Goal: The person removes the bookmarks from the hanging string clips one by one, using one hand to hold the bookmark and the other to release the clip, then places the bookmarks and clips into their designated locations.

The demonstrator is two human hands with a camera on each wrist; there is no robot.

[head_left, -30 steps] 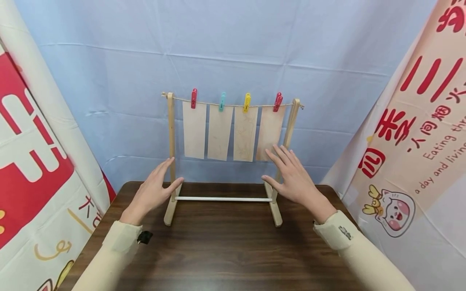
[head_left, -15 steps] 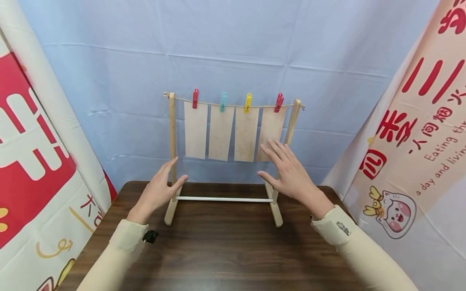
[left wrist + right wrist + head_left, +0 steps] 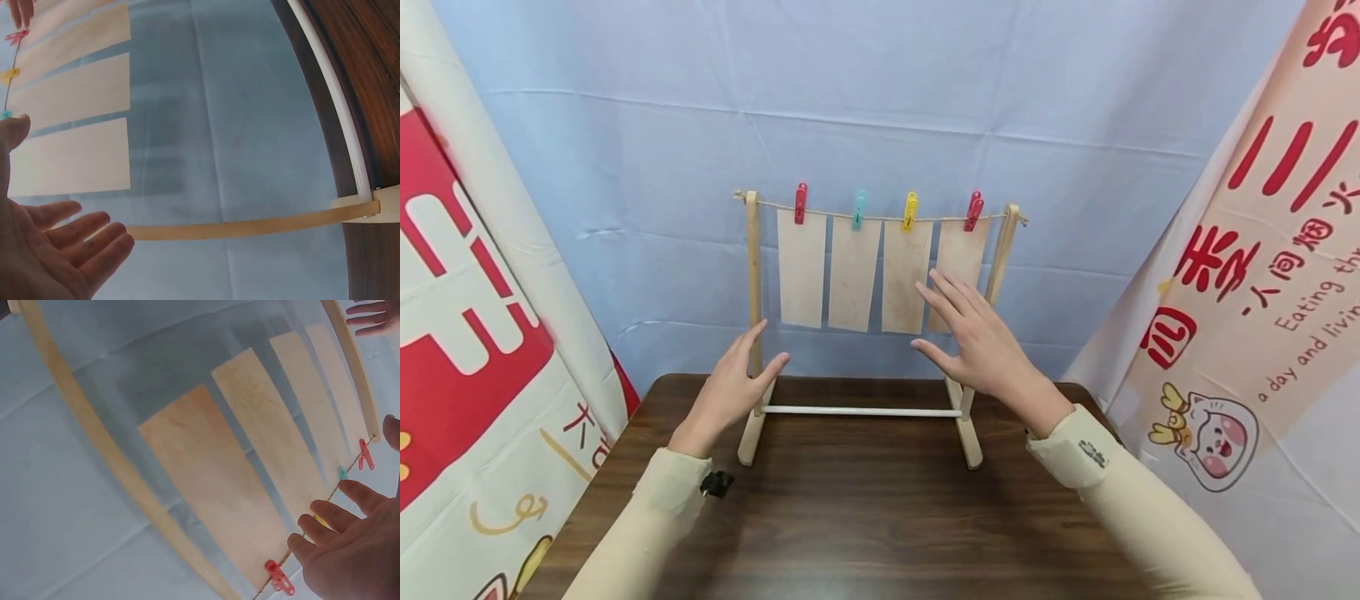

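My left hand [image 3: 730, 387] is raised near the left post of a wooden stand [image 3: 754, 275], its fingers extended and nothing held. My right hand [image 3: 981, 337], fingers spread, overlaps the rightmost paper strip [image 3: 964, 246] in the head view and holds nothing. Several pale strips hang in a row from a twine line [image 3: 831, 212]. A red clothespin [image 3: 801, 203] clips the leftmost strip [image 3: 801, 275]. Then come a teal clothespin [image 3: 858, 210], a yellow clothespin [image 3: 910, 212] and another red clothespin [image 3: 973, 211] at the right. In the left wrist view the palm and loose fingers show beside the post.
A white rod [image 3: 861, 411] joins the feet of the stand low down, on a dark brown wooden table [image 3: 850, 533]. Behind hangs a light blue cloth [image 3: 865, 92]. Printed banners flank the table, one on the left [image 3: 445, 333] and one on the right [image 3: 1247, 333].
My right hand has moved left and slightly up, from the right post toward the third strip. The left hand has shifted a little to the right. The strips and clothespins hang as before.
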